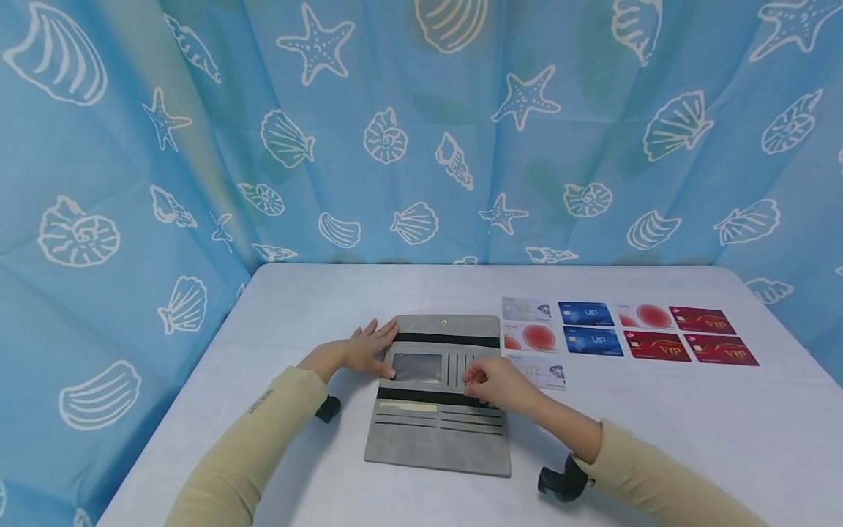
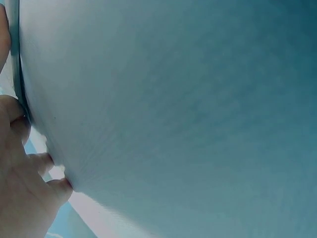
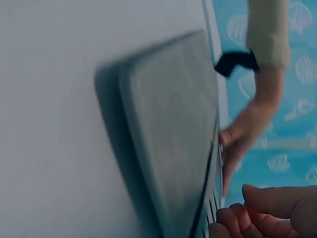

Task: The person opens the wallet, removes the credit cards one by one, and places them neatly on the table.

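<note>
A grey wallet lies unfolded on the white table, with card slots, a clear window and dark bands across it. A cream strip peeks from an upper slot of its near flap. My left hand rests at the wallet's left edge with fingers spread, the thumb touching near the window. Over the slots on the right side is my right hand, its fingers curled close to the wallet. In the right wrist view, thumb and fingers bunch at the wallet's edge; I cannot tell whether they pinch anything.
Right of the wallet, several cards lie in rows: silver VIP cards, white cards with a red circle, blue VIP cards and red VIP cards. A blue curtain with shell prints hangs behind the table.
</note>
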`<state>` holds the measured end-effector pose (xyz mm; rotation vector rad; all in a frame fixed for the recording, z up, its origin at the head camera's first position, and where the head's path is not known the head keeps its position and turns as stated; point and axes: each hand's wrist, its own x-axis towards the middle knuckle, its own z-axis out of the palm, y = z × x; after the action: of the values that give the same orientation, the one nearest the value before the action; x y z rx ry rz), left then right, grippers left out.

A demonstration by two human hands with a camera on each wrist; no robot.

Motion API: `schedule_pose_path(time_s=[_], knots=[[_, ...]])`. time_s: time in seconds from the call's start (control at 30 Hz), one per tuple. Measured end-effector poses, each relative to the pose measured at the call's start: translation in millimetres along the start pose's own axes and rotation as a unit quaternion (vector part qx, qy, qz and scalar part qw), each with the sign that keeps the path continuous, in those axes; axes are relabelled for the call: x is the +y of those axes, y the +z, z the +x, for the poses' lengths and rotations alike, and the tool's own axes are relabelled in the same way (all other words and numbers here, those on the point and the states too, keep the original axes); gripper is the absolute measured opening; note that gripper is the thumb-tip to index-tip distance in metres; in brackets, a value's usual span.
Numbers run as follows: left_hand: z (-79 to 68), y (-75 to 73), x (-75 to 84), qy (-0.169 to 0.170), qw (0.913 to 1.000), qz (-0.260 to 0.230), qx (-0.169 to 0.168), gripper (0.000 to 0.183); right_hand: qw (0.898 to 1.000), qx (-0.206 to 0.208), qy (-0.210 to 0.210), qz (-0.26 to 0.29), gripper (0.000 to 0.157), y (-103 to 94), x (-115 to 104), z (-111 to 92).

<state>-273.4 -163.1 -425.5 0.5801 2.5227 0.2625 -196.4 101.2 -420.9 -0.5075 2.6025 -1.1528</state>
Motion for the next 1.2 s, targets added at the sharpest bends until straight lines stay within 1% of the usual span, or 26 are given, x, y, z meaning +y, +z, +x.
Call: schedule_pose_path(time_s=[0.1, 0.27, 0.33, 0.5, 0.57, 0.63, 0.8, 0.87, 1.03, 1.2], knots=[[0.1, 0.6, 0.3, 0.001, 1.0, 0.002, 0.002, 0.094, 1.0, -0.014, -0.014, -0.002, 0.006, 10.1, -9.3, -0.2], [-0.1, 0.7, 1.6, -0.002, 1.0, -0.002, 0.004, 0.094, 0.998, -0.035, -0.03, -0.03, 0.007, 23.3, -20.5, 1.2], [-0.3, 0.5, 2.2, -0.004, 1.0, -0.003, 0.003, 0.094, 0.998, -0.041, -0.04, -0.041, 0.007, 27.7, -22.4, 2.1], [-0.5, 0.0, 3.7, -0.007, 1.0, -0.003, 0.004, 0.094, 0.995, -0.055, -0.043, -0.067, 0.009, 36.7, -21.4, 6.6], [-0.8, -0.1, 4.1, -0.009, 1.0, -0.003, 0.004, 0.094, 0.995, -0.06, -0.036, -0.071, 0.011, 38.3, -20.9, 8.3], [-0.8, -0.3, 4.2, -0.011, 0.9999, -0.003, 0.004, 0.094, 0.995, -0.064, -0.03, -0.065, 0.013, 38.7, -21.2, 9.8], [0.2, 0.4, 3.8, -0.012, 0.9999, -0.001, 0.005, 0.093, 0.995, -0.07, -0.034, -0.059, 0.017, 39.6, -22.9, 12.5], [0.4, 0.8, 3.8, -0.012, 0.9999, 0.0, 0.005, 0.093, 0.995, -0.074, -0.03, -0.06, 0.018, 40.1, -23.6, 13.9], [0.3, 1.1, 4.5, -0.015, 0.9999, 0.0, 0.005, 0.093, 0.994, -0.098, 0.006, -0.055, 0.019, 39.1, -26.3, 18.2], [-0.5, 0.1, 4.4, -0.013, 0.9999, -0.001, 0.006, 0.093, 0.989, -0.13, 0.029, -0.064, 0.021, 35.5, -30.2, 23.3]])
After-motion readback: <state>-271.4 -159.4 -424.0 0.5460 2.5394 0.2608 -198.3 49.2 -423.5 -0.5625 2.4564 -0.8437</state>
